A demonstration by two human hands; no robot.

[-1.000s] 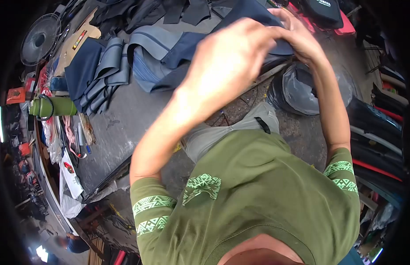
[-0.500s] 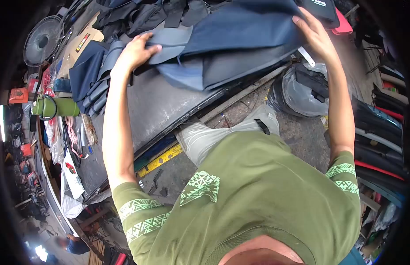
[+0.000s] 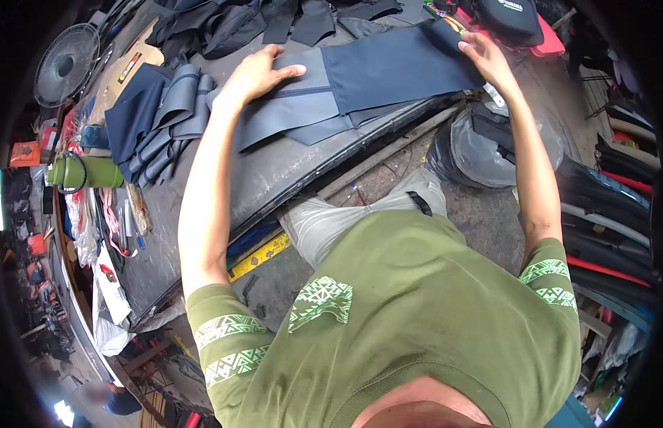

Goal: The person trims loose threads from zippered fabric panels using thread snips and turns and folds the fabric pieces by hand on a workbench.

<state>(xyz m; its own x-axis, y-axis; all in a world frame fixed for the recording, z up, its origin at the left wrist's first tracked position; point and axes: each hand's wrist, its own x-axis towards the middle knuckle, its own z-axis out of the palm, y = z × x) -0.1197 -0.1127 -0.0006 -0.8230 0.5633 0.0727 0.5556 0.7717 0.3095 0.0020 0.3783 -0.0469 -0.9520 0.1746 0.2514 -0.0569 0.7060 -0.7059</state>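
Two hands of ours are over one long cloth (image 3: pixel 403 68), which lies on the table (image 3: pixel 274 167) between them, its grey part (image 3: pixel 296 107) toward the left hand (image 3: pixel 259 73) and its navy part (image 3: pixel 381 78) toward the right hand (image 3: pixel 485 60). Our left hand is open, with the thumb well apart from the fingers, and it lies over the grey part, gripping nothing that we can see. Our right hand is half curled at the end of the navy part; whether it pinches the edge, we cannot tell. To the left of the left hand we see a heap (image 3: pixel 167 114) of folded cloth, and farther left a fan (image 3: pixel 67 64). Beyond both hands lie black pieces (image 3: pixel 296 23). Just beyond the right hand is a black case (image 3: pixel 508 20), and nearer to us than this hand, a bin (image 3: pixel 463 150).
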